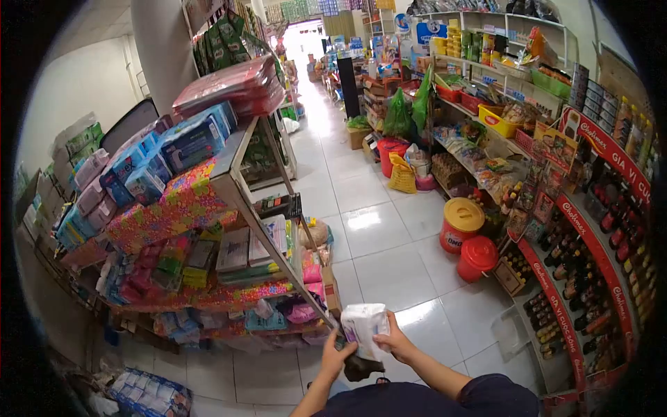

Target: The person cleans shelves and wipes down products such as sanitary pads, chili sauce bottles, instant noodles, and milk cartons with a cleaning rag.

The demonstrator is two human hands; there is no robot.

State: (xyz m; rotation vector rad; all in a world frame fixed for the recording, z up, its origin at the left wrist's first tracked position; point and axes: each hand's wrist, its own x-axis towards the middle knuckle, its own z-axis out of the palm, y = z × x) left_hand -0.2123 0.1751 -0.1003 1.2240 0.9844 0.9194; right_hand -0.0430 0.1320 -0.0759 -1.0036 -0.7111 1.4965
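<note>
Low in the middle of the view, a white plastic-wrapped pack (pixel 365 322) with faint purple print is held between both hands. My left hand (pixel 336 356) is closed on its left side, with the thumb across the front. My right hand (pixel 396 340) grips the right edge, fingers partly hidden behind it. A dark, crumpled-looking thing (pixel 363 368) shows below the pack, next to my left hand; its kind I cannot make out. The metal shelf rack (pixel 271 240) stands close to my left hand, with blue packs (pixel 193 142) on its top.
Red-edged shelves of sauce bottles (pixel 580 281) line the right side. A red bucket (pixel 478 258) and a yellow-lidded bin (pixel 463 224) stand on the tiled floor (pixel 389 267). The aisle runs toward a bright doorway. Wrapped packs (pixel 149 394) lie at lower left.
</note>
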